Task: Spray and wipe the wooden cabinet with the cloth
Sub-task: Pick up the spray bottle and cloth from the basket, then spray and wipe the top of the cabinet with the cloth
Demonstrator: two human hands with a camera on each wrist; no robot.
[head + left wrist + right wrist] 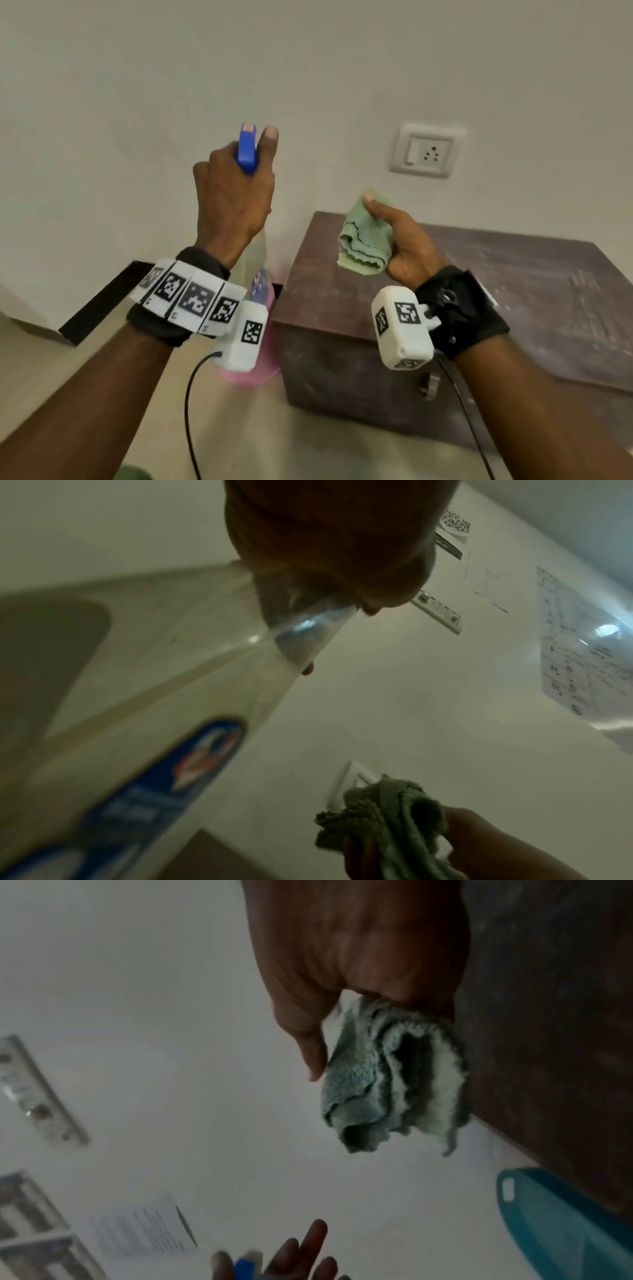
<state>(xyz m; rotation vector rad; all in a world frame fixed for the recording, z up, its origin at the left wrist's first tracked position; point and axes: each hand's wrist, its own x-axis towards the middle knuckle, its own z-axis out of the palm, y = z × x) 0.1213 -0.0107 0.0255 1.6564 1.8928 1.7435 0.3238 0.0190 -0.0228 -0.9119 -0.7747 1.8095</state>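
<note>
My left hand [233,192] grips the neck of a clear spray bottle [255,250] with a blue trigger head [247,150], held upright in front of the wall, left of the cabinet. Its thumb sticks up beside the head. The left wrist view shows the bottle's body [137,691] and blue label [154,791] close up. My right hand [404,240] holds a folded green cloth [366,233] in the air above the left end of the dark wooden cabinet [496,291]. In the right wrist view the cloth [387,1074] hangs from the hand [359,947] beside the cabinet [548,1015].
A white wall socket [428,150] sits above the cabinet. A pink plastic object [255,373] stands on the floor between my left wrist and the cabinet's side. A teal plastic object [565,1231] shows in the right wrist view. Papers [582,653] hang on the wall.
</note>
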